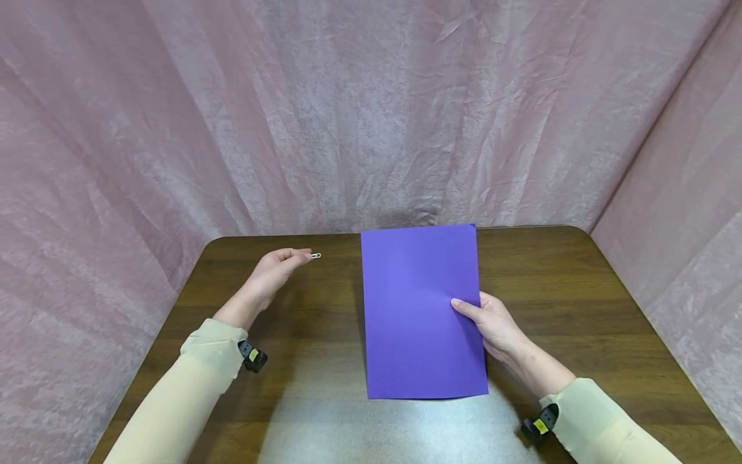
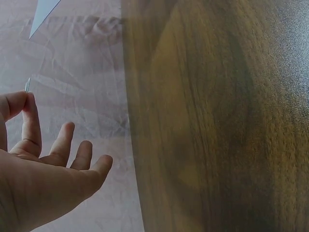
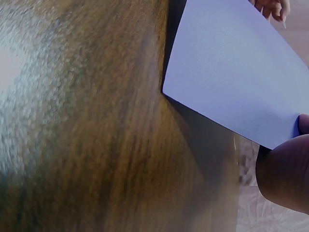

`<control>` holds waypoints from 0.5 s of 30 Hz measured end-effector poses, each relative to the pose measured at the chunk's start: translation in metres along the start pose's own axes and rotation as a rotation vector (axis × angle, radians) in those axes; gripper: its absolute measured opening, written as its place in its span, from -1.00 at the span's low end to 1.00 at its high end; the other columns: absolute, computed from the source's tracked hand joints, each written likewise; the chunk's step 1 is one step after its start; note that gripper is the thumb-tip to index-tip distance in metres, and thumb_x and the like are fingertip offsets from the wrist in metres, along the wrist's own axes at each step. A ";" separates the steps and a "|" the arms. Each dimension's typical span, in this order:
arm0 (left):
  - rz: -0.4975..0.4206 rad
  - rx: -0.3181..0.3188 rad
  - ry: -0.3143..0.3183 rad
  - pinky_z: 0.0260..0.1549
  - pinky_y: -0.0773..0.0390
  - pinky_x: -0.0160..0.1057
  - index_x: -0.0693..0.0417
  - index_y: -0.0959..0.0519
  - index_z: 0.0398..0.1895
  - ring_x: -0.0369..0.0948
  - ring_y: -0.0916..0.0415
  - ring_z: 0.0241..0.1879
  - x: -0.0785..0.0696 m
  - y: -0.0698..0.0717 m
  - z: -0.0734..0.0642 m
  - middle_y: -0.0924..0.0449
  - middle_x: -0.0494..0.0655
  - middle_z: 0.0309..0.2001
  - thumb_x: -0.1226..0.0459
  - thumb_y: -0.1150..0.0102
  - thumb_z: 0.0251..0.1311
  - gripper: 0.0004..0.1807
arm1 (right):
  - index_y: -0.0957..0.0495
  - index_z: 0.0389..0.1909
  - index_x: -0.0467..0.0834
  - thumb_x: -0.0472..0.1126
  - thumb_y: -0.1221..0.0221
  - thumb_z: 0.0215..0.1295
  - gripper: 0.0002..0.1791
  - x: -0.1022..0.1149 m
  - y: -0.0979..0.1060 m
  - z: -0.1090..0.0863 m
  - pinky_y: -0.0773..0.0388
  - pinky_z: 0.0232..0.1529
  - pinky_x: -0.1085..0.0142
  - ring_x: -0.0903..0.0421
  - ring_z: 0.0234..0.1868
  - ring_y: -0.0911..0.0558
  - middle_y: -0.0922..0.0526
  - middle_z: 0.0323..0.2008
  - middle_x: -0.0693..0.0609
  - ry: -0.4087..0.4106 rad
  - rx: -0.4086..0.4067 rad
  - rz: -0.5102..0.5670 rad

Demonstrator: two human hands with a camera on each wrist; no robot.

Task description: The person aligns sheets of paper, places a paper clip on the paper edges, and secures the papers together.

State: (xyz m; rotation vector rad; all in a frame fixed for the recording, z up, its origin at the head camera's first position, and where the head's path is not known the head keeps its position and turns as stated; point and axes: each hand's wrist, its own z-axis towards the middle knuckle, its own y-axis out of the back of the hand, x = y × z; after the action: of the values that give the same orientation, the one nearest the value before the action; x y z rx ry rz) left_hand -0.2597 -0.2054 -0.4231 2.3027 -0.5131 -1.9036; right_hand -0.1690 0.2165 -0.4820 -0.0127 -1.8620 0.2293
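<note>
Between the thumb and index finger of my left hand point(image 1: 275, 272) is a small white paper clip point(image 1: 315, 256), its looped end sticking out to the right. The other fingers spread loosely below the pinch in the left wrist view. My right hand point(image 1: 497, 325) grips a purple sheet of paper point(image 1: 417, 316) by its right edge, thumb on the front and the remaining fingers hidden behind. The paper is held tilted over the table, and a darker sliver shows at its top right corner. A gap separates the paper clip from the sheet's left edge.
A brown wood-grain table point(image 1: 580, 309) with rounded far corners lies beneath both hands. Pink curtains point(image 1: 371, 116) hang behind it and along the sides. Light glares off the table's near middle part. Each wrist wears a small black camera point(image 1: 252, 356) over a pale sleeve.
</note>
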 end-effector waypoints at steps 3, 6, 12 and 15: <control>-0.005 0.002 -0.002 0.49 -0.01 0.14 0.21 -0.58 0.06 -0.04 -0.10 0.53 0.000 0.000 0.000 -0.42 -0.06 0.43 0.05 -0.18 0.44 -0.61 | -0.52 0.06 -0.21 -0.19 -0.21 0.49 -0.76 0.000 0.000 0.000 -0.71 -0.29 0.17 0.07 -0.33 -0.76 -0.76 -0.33 0.00 0.003 0.003 0.002; -0.004 0.004 -0.005 0.49 -0.01 0.14 0.22 -0.58 0.06 -0.04 -0.09 0.53 0.000 -0.001 0.000 -0.41 -0.03 0.44 0.04 -0.20 0.43 -0.59 | -0.53 0.04 -0.19 -0.19 -0.21 0.49 -0.77 0.000 0.000 0.000 -0.71 -0.29 0.17 0.07 -0.33 -0.76 -0.76 -0.33 0.01 0.006 0.006 0.003; -0.014 0.007 -0.016 0.50 0.00 0.13 0.24 -0.58 0.10 -0.05 -0.10 0.53 -0.003 -0.003 0.000 -0.43 -0.02 0.42 0.05 -0.23 0.40 -0.55 | -0.54 0.04 -0.18 -0.20 -0.21 0.48 -0.78 0.001 -0.001 0.000 -0.71 -0.29 0.17 0.07 -0.33 -0.76 -0.76 -0.33 0.01 0.015 0.009 0.006; -0.024 0.001 -0.018 0.50 0.02 0.11 0.25 -0.58 0.08 -0.06 -0.10 0.52 -0.003 -0.004 0.001 -0.45 -0.01 0.41 0.05 -0.24 0.39 -0.55 | -0.55 0.03 -0.18 -0.19 -0.21 0.48 -0.79 0.001 -0.001 0.000 -0.71 -0.29 0.17 0.07 -0.32 -0.76 -0.77 -0.33 0.01 0.014 0.011 0.010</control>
State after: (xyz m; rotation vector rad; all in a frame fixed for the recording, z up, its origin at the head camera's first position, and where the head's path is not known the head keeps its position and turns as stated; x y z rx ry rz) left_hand -0.2601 -0.2005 -0.4217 2.3047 -0.4913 -1.9368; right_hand -0.1696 0.2154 -0.4811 -0.0162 -1.8465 0.2463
